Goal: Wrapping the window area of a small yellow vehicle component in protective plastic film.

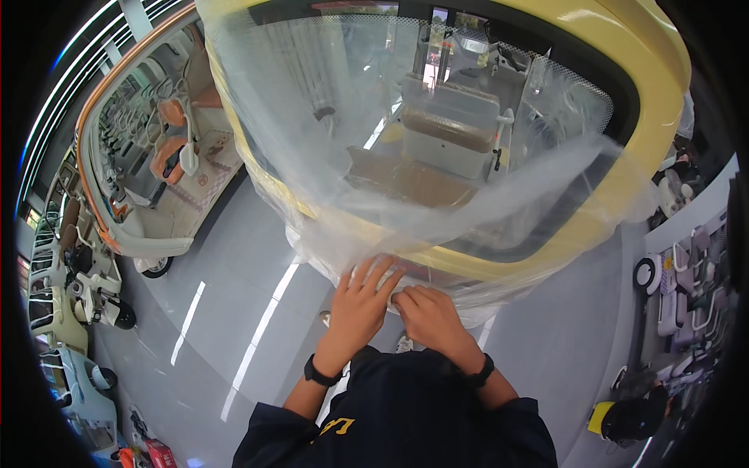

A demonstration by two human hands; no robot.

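A yellow vehicle body with a large window stands before me, loosely draped in clear plastic film. My left hand rests on the gathered film at the lower edge of the body, its fingers spread. Close beside it on the right, my right hand has its fingers curled and pinches the film's edge. Through the window show a brown seat wrapped in plastic and a brown panel below it. A black band is on each of my wrists.
An orange-trimmed open vehicle stands at the left, with more small vehicles behind it. A red box lies at the lower left. Scooters line the right side, where a person in black is near a yellow object.
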